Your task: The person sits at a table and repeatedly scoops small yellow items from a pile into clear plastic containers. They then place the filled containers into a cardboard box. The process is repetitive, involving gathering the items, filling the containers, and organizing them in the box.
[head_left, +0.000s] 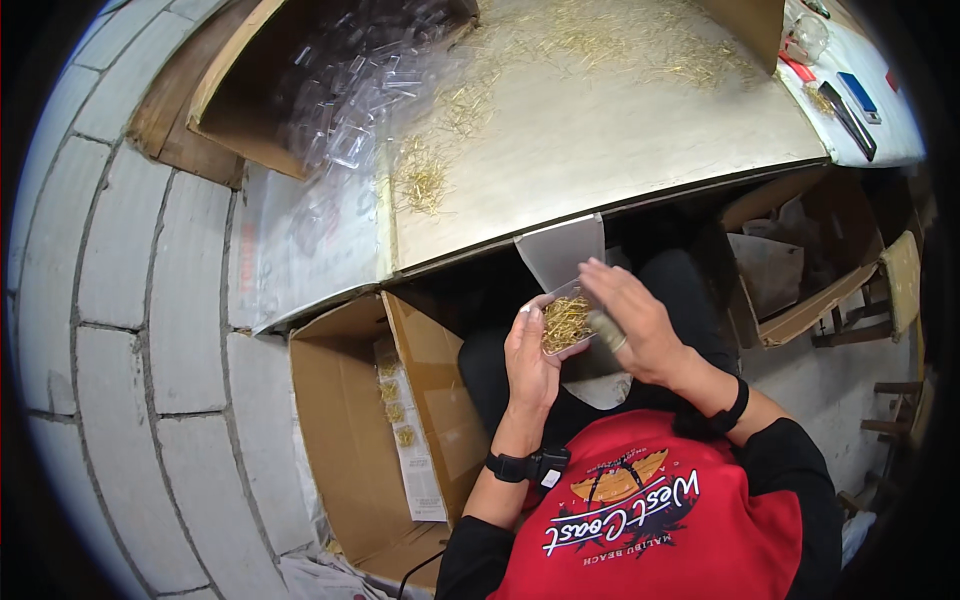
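My left hand (pixel 531 365) is closed around the left side of a small clear plastic box (pixel 573 351). Thin gold-coloured, pin-like pieces (pixel 566 322) fill the box, which I hold over my lap just off the table's front edge. At the box's right side is my right hand (pixel 637 325), fingers stretched out and slightly blurred. A pale wrap (pixel 606 330) covers part of its thumb. Whether the right hand touches the box I cannot tell.
Loose gold pieces (pixel 423 176) lie across the table (pixel 610 165). Clear plastic boxes (pixel 355 110) heap up at its left. Cardboard boxes stand below, one at left (pixel 345 440) and one at right (pixel 820 310). A black-handled tool (pixel 848 120) lies far right.
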A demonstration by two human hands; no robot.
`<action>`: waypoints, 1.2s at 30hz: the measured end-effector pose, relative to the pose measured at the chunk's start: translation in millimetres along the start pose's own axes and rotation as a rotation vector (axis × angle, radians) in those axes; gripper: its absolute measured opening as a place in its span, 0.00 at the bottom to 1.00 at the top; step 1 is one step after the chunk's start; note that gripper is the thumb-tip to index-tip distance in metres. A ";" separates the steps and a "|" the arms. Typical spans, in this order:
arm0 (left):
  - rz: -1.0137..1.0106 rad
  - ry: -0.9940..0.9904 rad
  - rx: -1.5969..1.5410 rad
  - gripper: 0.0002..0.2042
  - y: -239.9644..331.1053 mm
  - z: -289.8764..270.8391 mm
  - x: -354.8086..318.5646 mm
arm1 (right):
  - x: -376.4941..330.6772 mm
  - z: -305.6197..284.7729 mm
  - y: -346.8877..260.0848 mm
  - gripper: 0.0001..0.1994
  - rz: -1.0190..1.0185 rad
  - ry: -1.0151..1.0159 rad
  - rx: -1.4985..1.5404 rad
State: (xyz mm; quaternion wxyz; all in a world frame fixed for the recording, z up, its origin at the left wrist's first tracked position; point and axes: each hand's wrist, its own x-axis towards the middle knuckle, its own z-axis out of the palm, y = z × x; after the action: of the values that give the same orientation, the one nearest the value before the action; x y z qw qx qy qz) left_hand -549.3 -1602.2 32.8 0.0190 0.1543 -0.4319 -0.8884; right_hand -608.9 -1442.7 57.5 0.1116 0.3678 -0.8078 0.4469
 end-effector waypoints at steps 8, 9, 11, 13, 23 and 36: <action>0.000 -0.016 0.011 0.16 1.1 1.2 -3.2 | -2.5 11.0 20.7 0.19 0.093 -0.026 0.033; -0.002 -0.015 0.012 0.16 1.3 1.7 -3.1 | -3.0 10.0 19.2 0.19 0.081 -0.013 0.018; 0.003 -0.011 0.018 0.16 3.4 2.6 -2.3 | -2.1 9.6 16.8 0.20 0.049 0.013 -0.006; 0.001 -0.020 0.021 0.16 1.4 0.5 -0.7 | -6.5 13.3 20.3 0.20 0.080 -0.023 0.034; 0.001 0.032 0.019 0.16 -4.1 -3.5 -1.8 | -6.2 10.1 16.9 0.22 -0.072 -0.087 -0.133; 0.007 0.039 -0.019 0.15 -6.4 -3.2 -1.9 | -8.9 18.2 14.3 0.23 0.013 -0.198 -0.109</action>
State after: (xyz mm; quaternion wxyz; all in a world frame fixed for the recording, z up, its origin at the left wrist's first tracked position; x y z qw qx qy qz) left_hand -545.9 -1600.3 26.5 0.0320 0.1700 -0.4236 -0.8892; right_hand -609.9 -1448.3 33.3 0.0482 0.3982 -0.8404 0.3645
